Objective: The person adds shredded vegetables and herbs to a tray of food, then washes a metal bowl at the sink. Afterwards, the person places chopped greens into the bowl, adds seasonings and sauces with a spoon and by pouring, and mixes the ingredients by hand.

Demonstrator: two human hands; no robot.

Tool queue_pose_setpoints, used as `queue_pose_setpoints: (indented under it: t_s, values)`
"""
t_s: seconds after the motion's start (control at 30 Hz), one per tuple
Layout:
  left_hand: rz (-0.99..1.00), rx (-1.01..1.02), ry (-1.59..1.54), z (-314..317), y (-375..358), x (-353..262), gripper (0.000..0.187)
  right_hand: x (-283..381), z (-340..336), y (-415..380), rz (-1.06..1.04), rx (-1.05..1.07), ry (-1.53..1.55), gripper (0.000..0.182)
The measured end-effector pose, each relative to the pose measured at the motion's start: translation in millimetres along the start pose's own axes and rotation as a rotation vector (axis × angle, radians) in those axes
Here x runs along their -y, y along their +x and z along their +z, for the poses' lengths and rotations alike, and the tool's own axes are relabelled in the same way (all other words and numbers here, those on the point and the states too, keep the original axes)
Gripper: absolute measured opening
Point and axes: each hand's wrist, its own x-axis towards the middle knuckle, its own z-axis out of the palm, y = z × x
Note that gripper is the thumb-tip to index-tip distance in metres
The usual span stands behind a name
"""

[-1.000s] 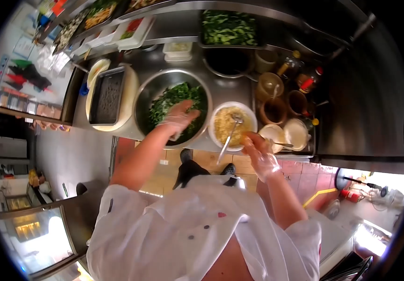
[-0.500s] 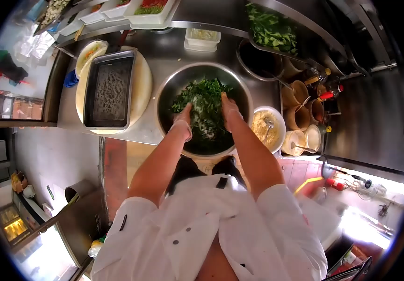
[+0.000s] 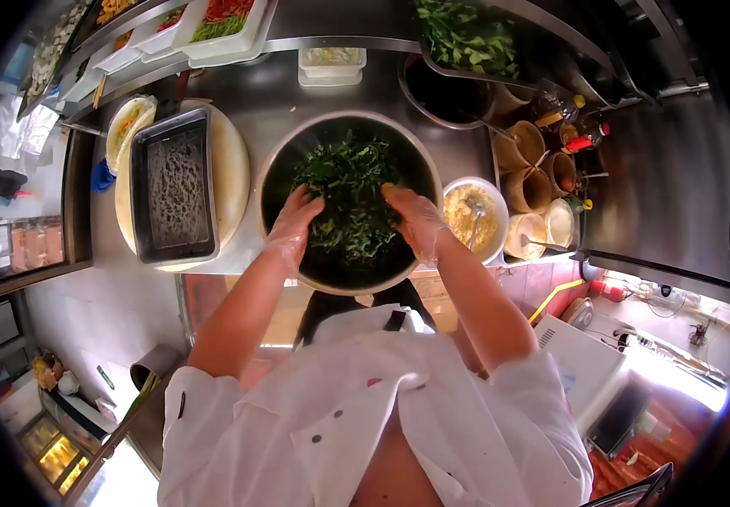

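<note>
A large steel bowl (image 3: 270,169) stands at the counter's front edge with chopped leafy greens (image 3: 349,203) heaped in it. Both my hands wear clear plastic gloves. My left hand (image 3: 295,224) is at the left side of the heap, fingers spread and pointing inward at the leaves. Across from it, my right hand (image 3: 415,220) is at the right side, its fingers stretched toward the greens. The heap lies between the two hands; some fingertips are partly hidden by leaves.
A black tray (image 3: 174,186) rests on a round board (image 3: 231,177) at left. Beside the bowl at right is a white bowl (image 3: 493,241) of pale crumbly food with a spoon. Behind it stand several tan seasoning pots (image 3: 527,190). A dark pot (image 3: 445,89) sits farther back.
My hands have moved apart and turned from palms facing inward to fingers over the greens. The greens look turned over, and the white patch on them no longer shows. The view has shifted slightly.
</note>
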Motion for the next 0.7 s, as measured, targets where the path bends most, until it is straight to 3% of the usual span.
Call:
queue_pose_setpoints:
  t_s: [0.03, 0.1, 0.17, 0.2, 0.3, 0.37, 0.43, 0.47, 0.53, 0.6, 0.63, 0.7]
  values:
    - [-0.187, -0.091, -0.135, -15, 7, 11, 0.067, 22, 10, -11, 0.152, -0.124, 0.129, 0.070]
    - [-0.352, -0.175, -0.227, 19, -27, 5, 0.065, 13, 13, 0, 0.331, -0.137, 0.484, 0.069]
    - [-0.300, -0.052, -0.291, 6, 20, 59, 0.066, -32, 23, 25, 0.453, -0.082, 0.703, 0.073]
    - [-0.275, -0.039, -0.277, 11, 32, 70, 0.066, -69, 32, 51, 0.373, -0.112, 0.688, 0.074]
    - [-0.084, -0.380, 0.162, 55, 21, 46, 0.071, -12, 50, 15, 0.405, -0.036, 0.538, 0.076]
    - [-0.068, -0.172, 0.160, 44, 17, 26, 0.077, 8, 48, -4, 0.291, 0.038, 0.394, 0.076]
    - [-0.074, -0.084, 0.129, 42, -3, -5, 0.076, 11, 32, 3, 0.169, -0.027, -0.283, 0.076]
    - [0.086, -0.106, 0.200, 7, 20, 9, 0.073, 15, 23, 9, 0.101, -0.054, -0.622, 0.075]
    - [0.147, -0.319, 0.000, 9, 6, -4, 0.064, 32, 10, 23, -0.088, -0.085, -0.715, 0.077]
    - [-0.073, -0.202, -0.211, 9, 22, -2, 0.066, 24, 2, 67, 0.079, -0.247, -0.376, 0.080]
    - [-0.188, -0.148, -0.320, 10, 30, 5, 0.067, -3, 2, 91, 0.077, -0.262, -0.381, 0.083]
    - [-0.045, -0.302, 0.192, 18, 72, 34, 0.086, -41, 10, 122, 0.110, -0.261, -0.359, 0.089]
